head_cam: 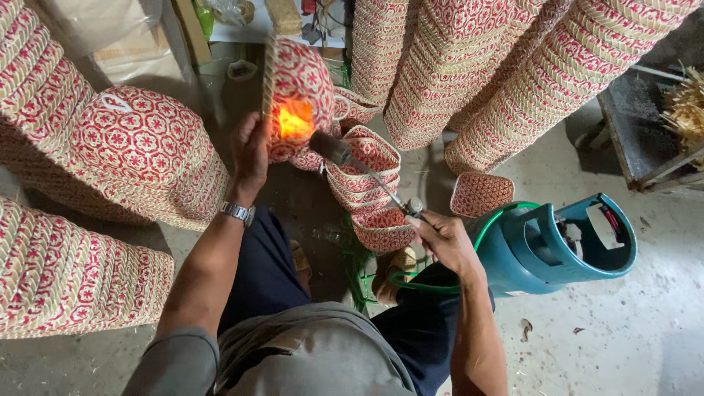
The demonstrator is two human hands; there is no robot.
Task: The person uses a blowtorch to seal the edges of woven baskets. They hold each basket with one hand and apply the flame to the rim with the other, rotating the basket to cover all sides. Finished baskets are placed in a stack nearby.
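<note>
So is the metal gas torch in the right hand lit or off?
Lit: an orange flame glows at the nozzle of the metal gas torch, against the red-and-cream woven basket that the left hand holds up.

Basket in your left hand (251, 152): the woven basket (301, 81) shows red flower motifs on a cream ground, lit by an orange-yellow flame (294, 121).
Torch in your right hand (445, 238): your gas torch (367, 172) is dull grey metal.
Gas cylinder (557, 246): teal blue, fed by a green hose (493, 218).
Stacked baskets (469, 59): red and cream, in bands and flower lattice.
Your wristwatch (237, 212): silver.
Your trousers (268, 271): dark navy.
Floor (623, 337): pale grey.
</note>
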